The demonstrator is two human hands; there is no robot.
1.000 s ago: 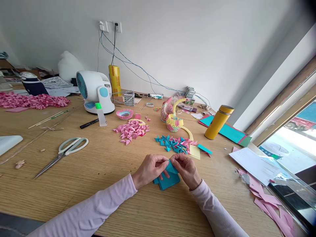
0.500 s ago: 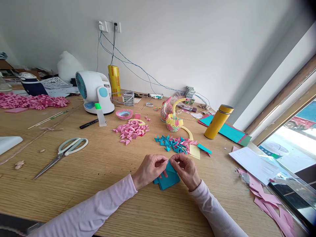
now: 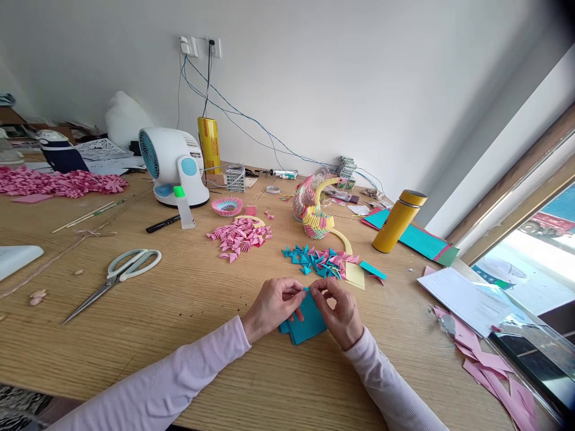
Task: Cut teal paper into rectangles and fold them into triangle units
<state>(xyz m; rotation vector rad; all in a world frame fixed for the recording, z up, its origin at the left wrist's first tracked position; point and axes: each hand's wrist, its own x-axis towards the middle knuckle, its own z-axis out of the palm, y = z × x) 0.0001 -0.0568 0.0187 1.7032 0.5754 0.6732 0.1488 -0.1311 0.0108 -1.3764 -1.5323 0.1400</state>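
My left hand point(image 3: 278, 305) and my right hand point(image 3: 338, 308) meet near the table's middle, each closed in a pinch. Between their fingertips is a small piece of blue paper point(image 3: 306, 290), mostly covered by the fingers. Under the hands lies a stack of blue paper pieces point(image 3: 308, 326) on the wooden table. Just beyond them is a pile of folded blue and pink paper triangles point(image 3: 314, 258), with a pale yellow paper point(image 3: 354, 276) at its right side.
Scissors point(image 3: 117, 276) lie to the left. Pink folded pieces point(image 3: 240, 234), paper swan-like figures point(image 3: 317, 218) and a fan point(image 3: 173, 161) stand farther back. A yellow flask point(image 3: 399, 221) stands at right, with pink paper strips point(image 3: 492, 371) and a phone point(image 3: 530, 365) along the right edge.
Both hands stay together over the stack. The small blue paper at the fingertips looks more folded down and smaller. The view has shifted slightly.
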